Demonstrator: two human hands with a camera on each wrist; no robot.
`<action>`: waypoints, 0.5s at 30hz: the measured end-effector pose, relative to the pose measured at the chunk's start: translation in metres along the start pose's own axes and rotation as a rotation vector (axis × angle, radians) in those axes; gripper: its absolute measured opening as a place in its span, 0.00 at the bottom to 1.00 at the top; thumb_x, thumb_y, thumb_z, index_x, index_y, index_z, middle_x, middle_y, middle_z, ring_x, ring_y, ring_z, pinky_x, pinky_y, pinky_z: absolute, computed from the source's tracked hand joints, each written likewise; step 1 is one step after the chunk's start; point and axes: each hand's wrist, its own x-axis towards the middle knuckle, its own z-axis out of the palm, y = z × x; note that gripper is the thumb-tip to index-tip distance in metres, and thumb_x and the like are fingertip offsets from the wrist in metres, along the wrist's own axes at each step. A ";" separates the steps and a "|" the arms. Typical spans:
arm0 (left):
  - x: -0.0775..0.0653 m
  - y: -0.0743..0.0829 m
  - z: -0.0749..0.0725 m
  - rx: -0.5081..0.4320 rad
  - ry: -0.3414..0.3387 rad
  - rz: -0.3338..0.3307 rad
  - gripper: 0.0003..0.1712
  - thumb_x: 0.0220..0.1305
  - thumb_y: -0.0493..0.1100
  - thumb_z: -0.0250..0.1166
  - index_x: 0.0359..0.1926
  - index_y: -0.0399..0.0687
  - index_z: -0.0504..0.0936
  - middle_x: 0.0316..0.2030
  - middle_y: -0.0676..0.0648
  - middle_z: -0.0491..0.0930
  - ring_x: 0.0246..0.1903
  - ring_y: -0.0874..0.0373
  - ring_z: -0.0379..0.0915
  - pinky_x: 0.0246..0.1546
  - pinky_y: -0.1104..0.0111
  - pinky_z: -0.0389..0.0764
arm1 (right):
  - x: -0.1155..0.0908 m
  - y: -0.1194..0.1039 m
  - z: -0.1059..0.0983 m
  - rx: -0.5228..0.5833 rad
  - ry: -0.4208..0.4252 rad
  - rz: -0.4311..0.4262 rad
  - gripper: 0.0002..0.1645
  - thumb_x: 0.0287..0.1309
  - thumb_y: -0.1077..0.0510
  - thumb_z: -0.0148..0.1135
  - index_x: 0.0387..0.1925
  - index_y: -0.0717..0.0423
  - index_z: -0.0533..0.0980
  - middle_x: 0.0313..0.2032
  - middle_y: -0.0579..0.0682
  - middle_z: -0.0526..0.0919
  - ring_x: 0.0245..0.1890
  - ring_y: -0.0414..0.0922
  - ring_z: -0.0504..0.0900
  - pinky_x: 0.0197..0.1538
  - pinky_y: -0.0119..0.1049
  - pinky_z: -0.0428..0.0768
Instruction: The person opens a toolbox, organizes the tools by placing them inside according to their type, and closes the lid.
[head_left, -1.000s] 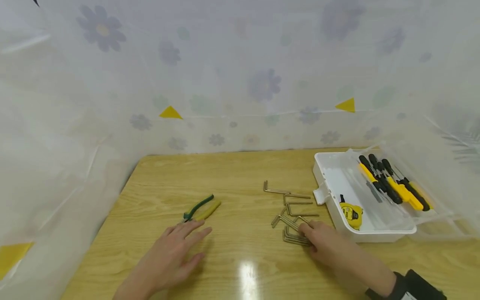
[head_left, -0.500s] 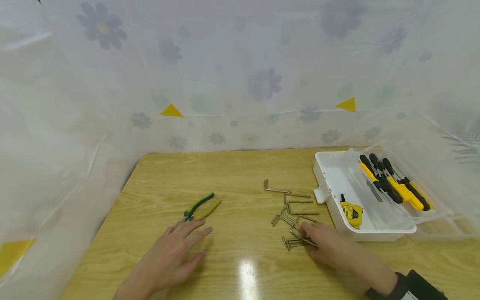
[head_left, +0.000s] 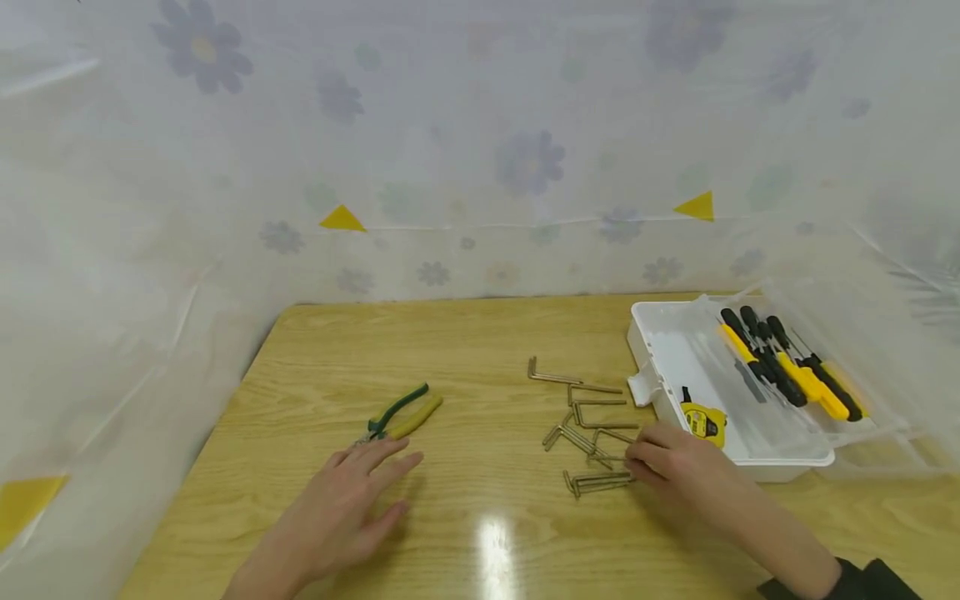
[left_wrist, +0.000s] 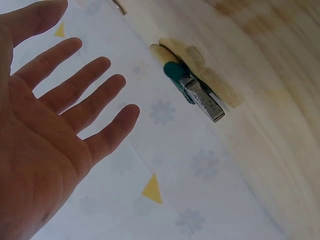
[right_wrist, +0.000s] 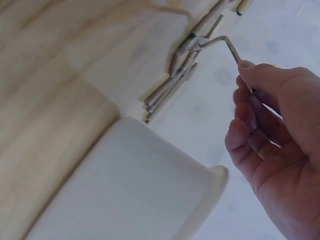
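Note:
My right hand (head_left: 678, 468) pinches a bent hex key (right_wrist: 232, 50) between thumb and fingers, just left of the white box's front corner. Most of that key is hidden by the hand in the head view, but its bent end shows in the right wrist view. Several other L-shaped hex keys (head_left: 603, 478) lie loosely on the table to the left of this hand. On the left side, my left hand (head_left: 337, 512) hovers or rests with spread fingers, holding nothing. Just beyond its fingertips lie pliers (head_left: 416, 418) with one green and one yellow handle.
A white plastic box (head_left: 776, 473) stands at the right with its clear lid (head_left: 892, 433) folded out. Inside it are a yellow tape measure (head_left: 705, 424) and several black-and-yellow screwdrivers (head_left: 806, 387). Patterned sheeting (head_left: 465, 167) hangs behind the wooden table (head_left: 450, 350).
My right hand first turned one key at the front of the pile, then shifted right and slightly up toward the box. The left hand and pliers stay put.

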 end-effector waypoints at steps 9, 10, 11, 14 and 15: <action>-0.002 0.000 0.000 -0.001 0.017 0.004 0.33 0.55 0.51 0.77 0.62 0.55 0.81 0.61 0.48 0.81 0.57 0.49 0.81 0.48 0.52 0.84 | 0.002 0.002 -0.009 -0.030 -0.058 0.022 0.27 0.78 0.46 0.46 0.33 0.56 0.84 0.27 0.42 0.81 0.26 0.38 0.79 0.28 0.25 0.78; -0.003 0.000 0.000 0.000 0.016 0.003 0.33 0.55 0.51 0.77 0.63 0.55 0.81 0.61 0.48 0.81 0.57 0.50 0.80 0.48 0.53 0.84 | 0.001 0.002 -0.010 -0.038 -0.083 0.035 0.19 0.76 0.51 0.55 0.33 0.56 0.84 0.26 0.42 0.82 0.25 0.39 0.80 0.28 0.27 0.79; -0.003 0.000 0.000 0.002 0.018 0.003 0.33 0.55 0.51 0.77 0.63 0.55 0.81 0.61 0.48 0.81 0.57 0.50 0.80 0.48 0.53 0.84 | 0.000 0.002 -0.010 -0.045 -0.103 0.043 0.11 0.70 0.56 0.63 0.32 0.56 0.83 0.25 0.42 0.82 0.24 0.39 0.80 0.27 0.28 0.79; -0.004 -0.001 0.000 0.001 0.024 0.000 0.33 0.54 0.50 0.77 0.63 0.55 0.81 0.61 0.47 0.81 0.58 0.51 0.80 0.47 0.53 0.84 | 0.000 0.003 -0.008 -0.045 -0.152 0.049 0.18 0.41 0.74 0.75 0.23 0.52 0.76 0.19 0.37 0.73 0.20 0.33 0.69 0.23 0.26 0.70; -0.004 -0.001 -0.001 0.000 0.026 -0.001 0.34 0.54 0.50 0.77 0.63 0.55 0.81 0.61 0.47 0.81 0.58 0.51 0.80 0.47 0.53 0.84 | 0.000 0.003 -0.007 -0.045 -0.159 0.042 0.21 0.35 0.75 0.74 0.21 0.50 0.73 0.19 0.36 0.70 0.20 0.32 0.65 0.23 0.25 0.67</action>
